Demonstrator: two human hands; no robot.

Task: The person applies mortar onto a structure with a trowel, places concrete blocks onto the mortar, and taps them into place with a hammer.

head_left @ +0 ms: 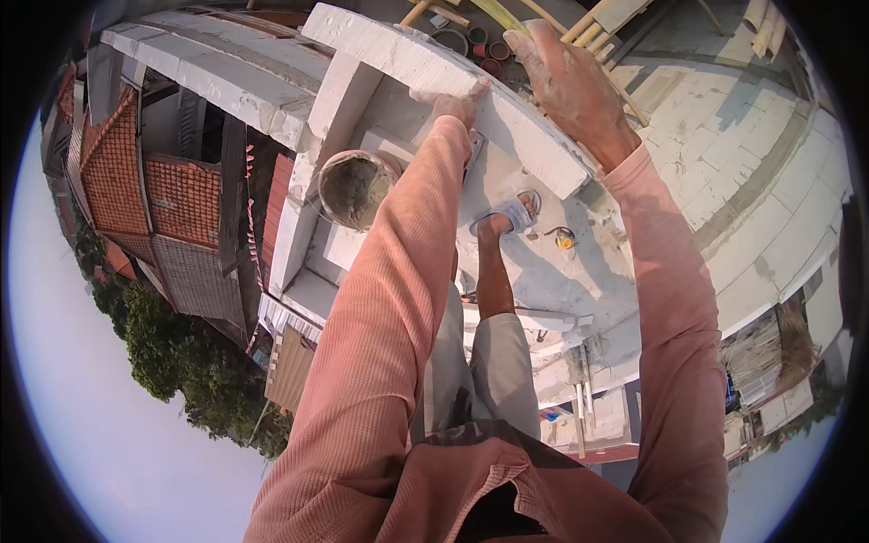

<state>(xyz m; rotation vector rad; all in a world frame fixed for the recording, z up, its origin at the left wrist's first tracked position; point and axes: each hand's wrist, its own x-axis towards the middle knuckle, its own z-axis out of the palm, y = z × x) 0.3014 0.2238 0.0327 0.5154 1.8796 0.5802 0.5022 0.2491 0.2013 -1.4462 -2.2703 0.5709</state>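
My left hand lies against a long white block on top of a low wall, fingers spread. Raised beyond the block's right part, my right hand is dusty, its fingers bent together. A yellow-green strip meets those fingertips; whether they grip it is hard to see. Left of my left forearm stands a round bucket with grey wet mortar inside. Near my sandalled foot, a small yellow and black tool rests on the grey floor.
Another pale block wall runs off to the upper left, above tiled roofs and trees far below. Bamboo poles and reddish pots are beyond the block. A pale paved surface spreads at the right.
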